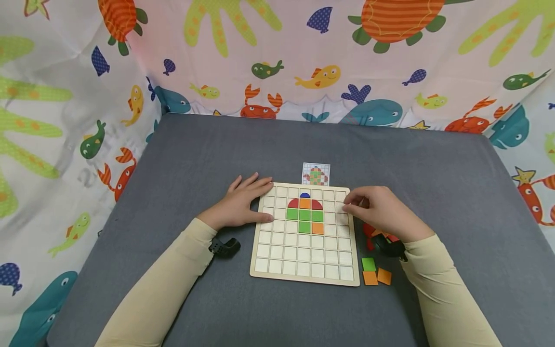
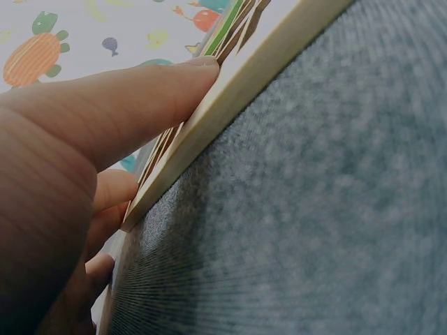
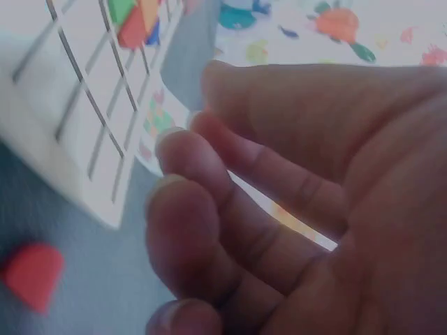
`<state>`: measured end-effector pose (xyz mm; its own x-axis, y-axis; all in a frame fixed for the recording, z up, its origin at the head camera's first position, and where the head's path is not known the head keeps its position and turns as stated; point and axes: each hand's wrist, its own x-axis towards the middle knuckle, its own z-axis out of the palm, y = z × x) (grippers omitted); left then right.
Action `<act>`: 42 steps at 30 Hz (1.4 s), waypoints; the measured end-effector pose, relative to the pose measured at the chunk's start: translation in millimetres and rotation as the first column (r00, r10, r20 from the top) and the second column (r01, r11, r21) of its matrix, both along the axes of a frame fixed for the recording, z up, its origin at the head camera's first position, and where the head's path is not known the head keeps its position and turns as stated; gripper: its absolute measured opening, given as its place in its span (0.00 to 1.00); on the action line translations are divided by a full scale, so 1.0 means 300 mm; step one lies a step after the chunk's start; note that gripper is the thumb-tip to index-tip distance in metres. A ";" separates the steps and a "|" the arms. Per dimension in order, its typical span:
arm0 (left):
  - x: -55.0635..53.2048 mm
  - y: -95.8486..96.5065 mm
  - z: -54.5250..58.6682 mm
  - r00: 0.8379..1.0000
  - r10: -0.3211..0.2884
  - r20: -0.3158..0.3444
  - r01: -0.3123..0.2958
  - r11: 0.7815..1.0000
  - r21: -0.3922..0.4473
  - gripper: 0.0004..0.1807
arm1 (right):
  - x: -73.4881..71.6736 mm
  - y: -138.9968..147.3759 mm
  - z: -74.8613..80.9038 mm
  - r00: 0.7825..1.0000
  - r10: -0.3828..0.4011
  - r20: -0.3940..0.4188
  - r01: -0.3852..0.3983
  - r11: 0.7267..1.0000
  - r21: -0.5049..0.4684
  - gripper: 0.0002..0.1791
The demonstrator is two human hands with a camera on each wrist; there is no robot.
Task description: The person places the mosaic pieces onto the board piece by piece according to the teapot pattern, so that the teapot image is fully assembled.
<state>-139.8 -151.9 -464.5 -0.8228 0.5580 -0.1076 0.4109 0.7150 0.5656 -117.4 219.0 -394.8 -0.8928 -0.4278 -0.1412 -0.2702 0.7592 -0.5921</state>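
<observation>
A wooden grid board (image 1: 303,278) lies on the table. My left hand (image 1: 238,205) rests at its upper left, fingers extended, the thumb (image 2: 167,87) on the rim. Near the middle of the grid sit several tiles: a blue half-round tile (image 1: 305,195), red quarter-round tiles (image 1: 293,203), green square tiles (image 1: 305,215) and orange square tiles (image 1: 318,228). Over the board's right edge hovers my right hand (image 1: 386,209), fingers loosely bent. In the right wrist view, a gap shows between thumb and index finger, with no tile visible there.
A small pattern card (image 1: 316,174) touches the board's far edge. Right of the board lie a loose green tile (image 1: 368,264), orange tiles (image 1: 370,278) and red pieces (image 1: 370,230), the latter partly hidden under my right wrist. A printed curtain (image 1: 295,29) hangs behind the grey table (image 1: 217,149).
</observation>
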 end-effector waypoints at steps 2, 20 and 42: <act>0.001 0.004 0.000 1.000 -0.004 0.009 0.004 1.000 0.000 0.52 | 0.002 0.028 0.006 1.000 -0.021 0.009 0.021 1.000 0.010 0.06; -0.012 0.032 0.002 0.999 -0.045 0.017 0.045 0.999 -0.006 0.53 | 0.062 0.233 -0.062 0.992 -0.045 0.122 0.034 0.995 0.092 0.09; 0.001 0.000 0.006 1.000 -0.014 0.019 0.015 1.000 -0.016 0.53 | 0.060 0.290 -0.084 0.994 -0.037 0.106 0.023 0.992 0.128 0.12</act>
<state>-139.5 -151.9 -462.8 -0.8124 0.5679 -0.1324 0.4104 0.7180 0.5622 -99.4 306.1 -420.0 -0.8816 -0.3737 -0.2885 -0.1859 0.8365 -0.5155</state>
